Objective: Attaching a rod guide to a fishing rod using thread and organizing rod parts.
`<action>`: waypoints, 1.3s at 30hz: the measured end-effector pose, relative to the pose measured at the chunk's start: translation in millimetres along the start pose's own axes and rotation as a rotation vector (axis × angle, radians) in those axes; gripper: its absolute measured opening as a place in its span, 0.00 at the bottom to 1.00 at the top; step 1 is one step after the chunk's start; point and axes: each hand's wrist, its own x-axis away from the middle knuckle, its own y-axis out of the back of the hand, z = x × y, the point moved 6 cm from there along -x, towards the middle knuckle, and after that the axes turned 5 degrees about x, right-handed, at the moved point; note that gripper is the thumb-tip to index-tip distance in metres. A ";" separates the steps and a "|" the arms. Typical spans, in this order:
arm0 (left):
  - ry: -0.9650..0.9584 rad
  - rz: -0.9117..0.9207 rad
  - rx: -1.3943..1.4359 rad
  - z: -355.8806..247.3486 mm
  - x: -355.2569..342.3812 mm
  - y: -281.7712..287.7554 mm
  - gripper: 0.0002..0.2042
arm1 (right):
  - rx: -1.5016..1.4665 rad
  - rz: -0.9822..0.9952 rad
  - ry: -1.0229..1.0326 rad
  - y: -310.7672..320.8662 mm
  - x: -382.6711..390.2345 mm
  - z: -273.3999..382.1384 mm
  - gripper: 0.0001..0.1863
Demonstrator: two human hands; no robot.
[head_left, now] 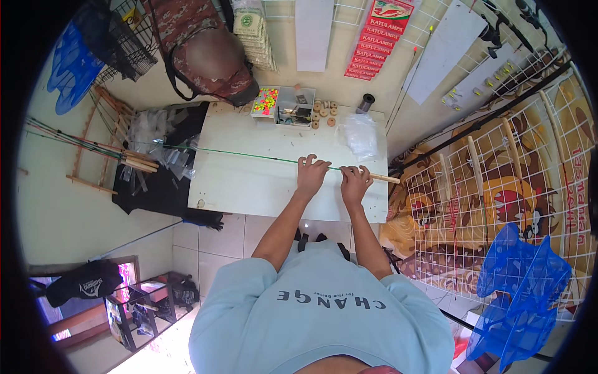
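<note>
Two Hands at a Green Fishing Rod, Over a White Table

The left hand (311, 174) and the right hand (355, 187) are side by side at the thick part of a thin green fishing rod (249, 155), with the fingers bent around it. I cannot tell whether each hand pinches the rod firmly or only rests upon it. Just beyond the right hand is the rod's light wooden handle (387, 179), whose end reaches past the table's right edge. The rod lies across the white table (249, 193), and its thin tip goes beyond the left edge.

At the back of this tabletop stands a compartment box (294, 106), and beside it is a tray of bright beads (265, 100). To their right there are small cork-coloured rings (324, 112), a black spool (366, 101) and a pile of clear plastic bags (360, 135).

Left of the table, more rods with wooden handles (140, 163) are lying near a black cloth (140, 194). On the wall hang a camouflage bag (187, 31) and a strip of red packets (381, 38). At the right, a white wire grid (464, 159) stands before a brown patterned cloth (498, 153); blue netting (520, 293) hangs lower. The floor is of pale tiles (219, 240).
</note>
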 end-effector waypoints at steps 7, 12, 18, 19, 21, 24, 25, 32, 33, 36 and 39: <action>0.211 0.188 0.011 36.9 47.2 -14.0 0.20 | 0.009 0.213 -0.099 -46.0 11.6 -21.1 0.08; 0.313 0.221 0.054 61.9 75.7 -15.4 0.21 | 0.025 0.184 -0.055 -57.7 18.0 -9.0 0.08; 0.363 0.086 0.102 91.4 96.2 1.1 0.19 | -0.028 0.144 0.012 -64.2 21.5 30.2 0.14; 0.372 0.084 0.113 101.4 99.9 4.0 0.18 | -0.071 0.180 0.017 -66.8 22.0 39.8 0.15; 0.382 0.089 0.137 122.7 104.6 13.2 0.17 | -0.110 0.186 0.043 -71.5 22.6 63.2 0.15; 0.368 0.067 0.132 156.8 103.5 33.6 0.17 | -0.178 0.191 0.074 -84.3 20.8 101.9 0.16; 0.365 0.071 0.137 169.0 103.6 39.7 0.17 | -0.182 0.215 0.111 -91.1 21.3 118.3 0.16; 0.307 0.058 0.150 251.2 99.5 84.6 0.17 | -0.219 0.230 0.124 -133.8 17.6 217.0 0.15; 0.288 0.056 0.144 262.5 101.4 90.6 0.17 | -0.234 0.233 0.121 -138.2 16.7 231.3 0.15; 0.252 0.056 0.123 293.6 105.2 107.4 0.18 | -0.269 0.259 0.107 -152.6 11.6 268.7 0.16; 0.238 0.019 0.089 317.4 109.4 129.1 0.19 | -0.299 0.306 0.108 -167.1 11.7 300.2 0.17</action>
